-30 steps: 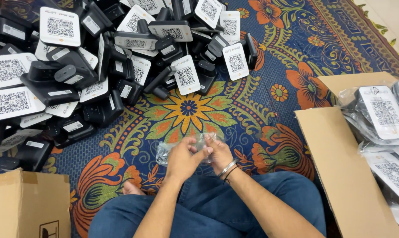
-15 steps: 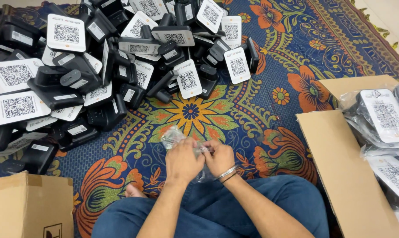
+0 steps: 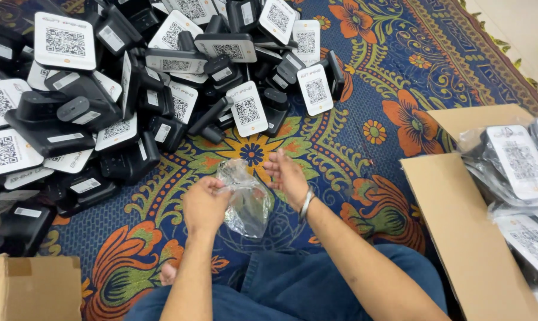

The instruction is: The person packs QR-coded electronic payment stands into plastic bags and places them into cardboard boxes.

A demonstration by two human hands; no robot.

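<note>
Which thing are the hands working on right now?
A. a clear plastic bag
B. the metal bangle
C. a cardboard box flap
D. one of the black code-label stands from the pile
A: the left hand grips the clear plastic bag by its upper edge, and the right hand is open just beside it, while the pile of black stands and the cardboard box lie apart from both hands.
</note>
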